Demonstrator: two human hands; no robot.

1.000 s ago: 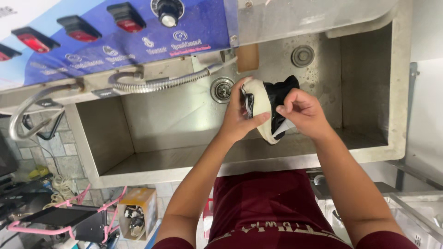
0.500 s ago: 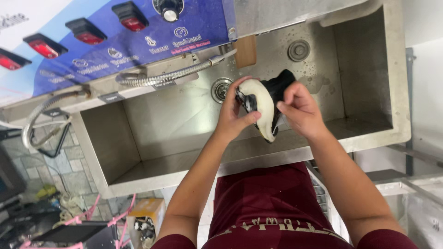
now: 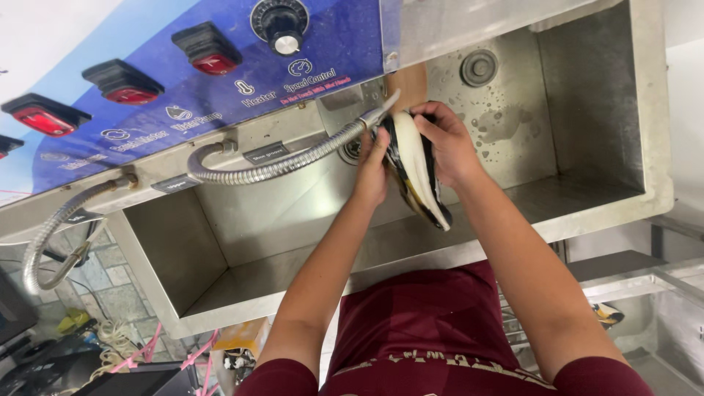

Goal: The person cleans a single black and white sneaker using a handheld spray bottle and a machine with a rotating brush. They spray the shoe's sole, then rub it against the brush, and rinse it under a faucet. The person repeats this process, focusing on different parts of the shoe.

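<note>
A black shoe with a cream sole [image 3: 416, 165] is held sole-up over the steel sink [image 3: 601, 198]. My right hand [image 3: 447, 143] grips its far end from the right. My left hand [image 3: 374, 165] holds its left side, right beside the nozzle of a flexible metal hose [image 3: 279, 167] that ends at the shoe's upper end. The shoe's upper is mostly hidden between my hands.
A blue control panel [image 3: 220, 81] with red rocker switches [image 3: 121, 82] and a black dial [image 3: 282, 26] stands behind the sink. A round drain fitting [image 3: 478, 67] sits in the sink's back wall. Tiled floor, cables and pink-framed items lie at lower left.
Both hands have lifted the shoe up and back toward the hose nozzle and turned it so the sole's edge faces me. My right hand shifted to the shoe's top end.
</note>
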